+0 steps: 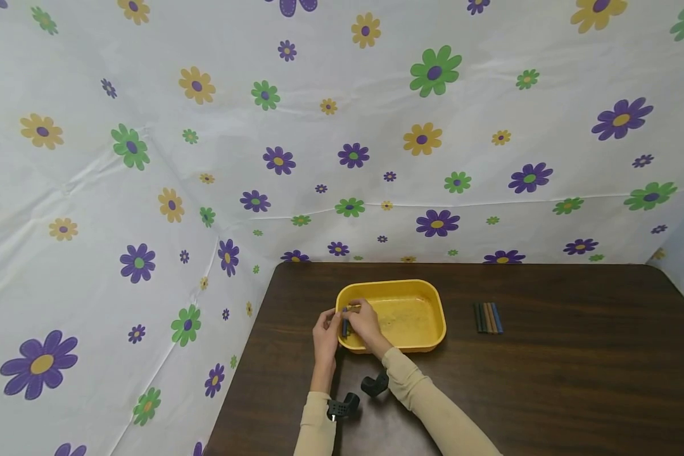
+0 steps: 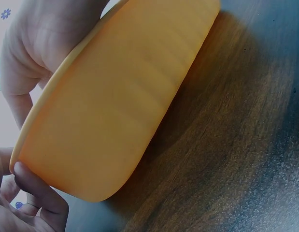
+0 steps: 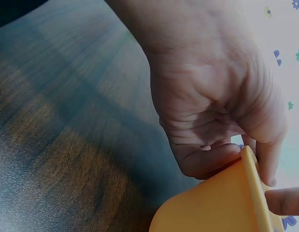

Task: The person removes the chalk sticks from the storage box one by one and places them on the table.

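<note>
In the head view, a yellow plastic tray (image 1: 407, 313) stands on the brown table. My left hand (image 1: 325, 339) grips its left rim; in the right wrist view the left hand (image 3: 212, 101) has fingers outside and a digit over the edge. My right hand (image 1: 366, 323) reaches into the tray's left end, its fingertips pinching a dark blue crayon (image 1: 344, 328). Olive-coloured sticks lie partly hidden under that hand. The left wrist view shows the right hand (image 2: 52, 36) bent over the rim, with the tray wall (image 2: 110, 106) hiding the crayons.
A row of several crayons (image 1: 487, 318), dark green, brown and blue, lies on the table (image 1: 576, 361) right of the tray. Behind and to the left hangs a white flowered cloth (image 1: 319, 139). Black wrist cameras (image 1: 344, 405) sit on both forearms.
</note>
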`<act>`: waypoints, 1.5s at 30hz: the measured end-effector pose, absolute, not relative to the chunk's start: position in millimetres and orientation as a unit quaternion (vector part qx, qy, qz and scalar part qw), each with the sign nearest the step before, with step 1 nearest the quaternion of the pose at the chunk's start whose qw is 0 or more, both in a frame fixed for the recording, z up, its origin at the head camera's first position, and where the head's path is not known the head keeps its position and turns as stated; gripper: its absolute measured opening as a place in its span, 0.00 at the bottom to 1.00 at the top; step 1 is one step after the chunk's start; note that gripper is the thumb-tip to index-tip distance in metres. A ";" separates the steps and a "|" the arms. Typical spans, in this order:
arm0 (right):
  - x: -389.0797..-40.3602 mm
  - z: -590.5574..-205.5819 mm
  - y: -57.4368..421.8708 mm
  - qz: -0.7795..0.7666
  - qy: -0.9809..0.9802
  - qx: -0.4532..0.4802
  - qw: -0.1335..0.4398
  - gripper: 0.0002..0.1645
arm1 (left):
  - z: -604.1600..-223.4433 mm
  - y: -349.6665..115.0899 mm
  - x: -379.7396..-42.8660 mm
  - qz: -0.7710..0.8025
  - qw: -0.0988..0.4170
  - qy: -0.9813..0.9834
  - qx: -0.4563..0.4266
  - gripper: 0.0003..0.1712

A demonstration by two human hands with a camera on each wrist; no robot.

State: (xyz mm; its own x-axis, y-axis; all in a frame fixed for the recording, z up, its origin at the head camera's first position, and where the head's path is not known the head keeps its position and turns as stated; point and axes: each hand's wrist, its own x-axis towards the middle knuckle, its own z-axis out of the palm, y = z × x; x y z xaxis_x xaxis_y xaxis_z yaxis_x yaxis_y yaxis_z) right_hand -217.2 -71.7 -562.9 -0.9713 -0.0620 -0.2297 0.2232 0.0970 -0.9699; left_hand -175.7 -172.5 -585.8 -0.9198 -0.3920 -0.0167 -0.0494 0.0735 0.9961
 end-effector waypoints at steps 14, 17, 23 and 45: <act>-216.1 -566.1 -65.6 -0.670 0.723 -0.006 0.169 0.21 | -582.3 -170.5 -177.4 -0.669 0.105 -0.716 0.170 0.16; -216.4 -566.1 -64.3 -0.675 0.717 -0.007 0.170 0.21 | -582.3 -170.5 -177.6 -0.669 0.106 -0.717 0.165 0.16; -217.3 -565.3 -62.7 -0.675 0.717 -0.002 0.173 0.21 | -581.2 -170.2 -177.0 -0.673 0.104 -0.715 0.161 0.15; -230.0 -546.2 -30.9 -0.672 0.714 0.004 0.196 0.19 | -580.1 -171.7 -176.4 -0.662 0.102 -0.721 0.178 0.15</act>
State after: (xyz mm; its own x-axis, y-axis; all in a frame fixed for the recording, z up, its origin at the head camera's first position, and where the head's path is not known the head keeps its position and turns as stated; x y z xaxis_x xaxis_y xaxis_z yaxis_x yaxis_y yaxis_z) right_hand -230.0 -30.9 -546.2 -0.9233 -0.2581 -0.2844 0.2685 0.0958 -0.9585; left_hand -176.4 -171.7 -580.1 -0.9159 -0.3915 -0.0885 -0.1215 0.0604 0.9908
